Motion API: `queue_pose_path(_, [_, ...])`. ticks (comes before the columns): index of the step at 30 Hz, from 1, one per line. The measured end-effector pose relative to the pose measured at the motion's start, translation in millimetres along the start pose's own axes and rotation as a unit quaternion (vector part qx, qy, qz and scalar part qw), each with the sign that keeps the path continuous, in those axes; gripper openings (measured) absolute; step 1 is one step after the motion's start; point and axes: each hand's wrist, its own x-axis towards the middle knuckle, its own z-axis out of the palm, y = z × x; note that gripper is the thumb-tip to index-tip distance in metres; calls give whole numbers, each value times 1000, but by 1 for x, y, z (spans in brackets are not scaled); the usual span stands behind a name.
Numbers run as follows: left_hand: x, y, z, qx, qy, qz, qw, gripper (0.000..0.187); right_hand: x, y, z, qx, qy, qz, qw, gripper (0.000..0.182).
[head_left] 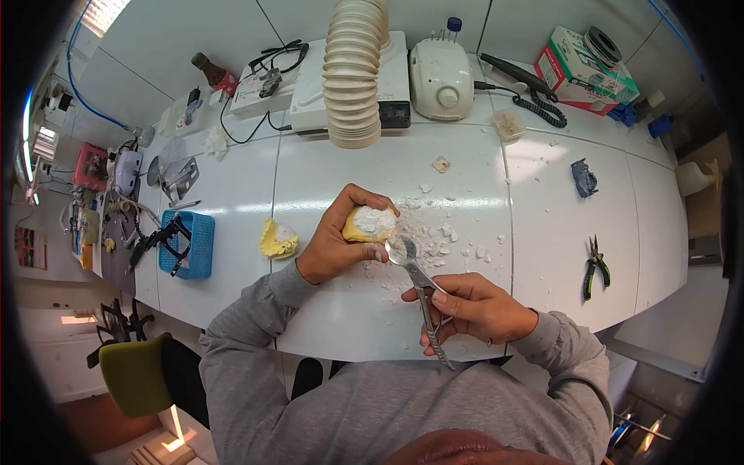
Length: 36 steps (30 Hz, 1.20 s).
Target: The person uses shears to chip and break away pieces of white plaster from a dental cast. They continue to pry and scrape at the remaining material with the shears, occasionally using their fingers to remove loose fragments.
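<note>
My left hand (332,246) is wrapped round a yellow plaster dental cast (373,222) with a rough white face turned up. In my right hand (482,307) are metal plaster nippers (421,280), their handles running down toward the table's front edge. The jaws of the nippers are at the lower right edge of the cast, close to my left thumb. White plaster chips (440,242) lie scattered on the table to the right of the cast. Another yellow dental cast (277,239) rests left of my left wrist.
Green-handled pliers (595,269) and a grey-blue lump (584,179) lie at the right. A ribbed suction hose (353,77) hangs over the table's back. Behind stand a white control box (442,80) and a cardboard box (587,71). A blue basket (203,245) sits at the left.
</note>
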Motion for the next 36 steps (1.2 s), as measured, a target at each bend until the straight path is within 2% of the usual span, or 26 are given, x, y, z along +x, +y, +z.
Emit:
queue_pose_path(4, [0, -2, -2, -6, -18, 12, 1000, 68, 1, 2, 3, -14, 30, 0, 999, 47])
queue_pose_path(9, [0, -1, -3, 10, -41, 31, 999, 65, 0, 7, 0, -18, 5, -3, 1000, 44])
queue_pose_path(22, [-2, 0, 1, 7, -34, 18, 999, 65, 5, 14, 5, -101, 22, -20, 994, 44])
queue_pose_path(28, [-2, 1, 1, 23, -31, 24, 999, 64, 7, 14, 2, -191, 44, -23, 980, 42])
queue_pose_path(36, [0, -1, -2, 20, -29, 23, 999, 64, 2, 9, -7, -182, 51, -51, 981, 44])
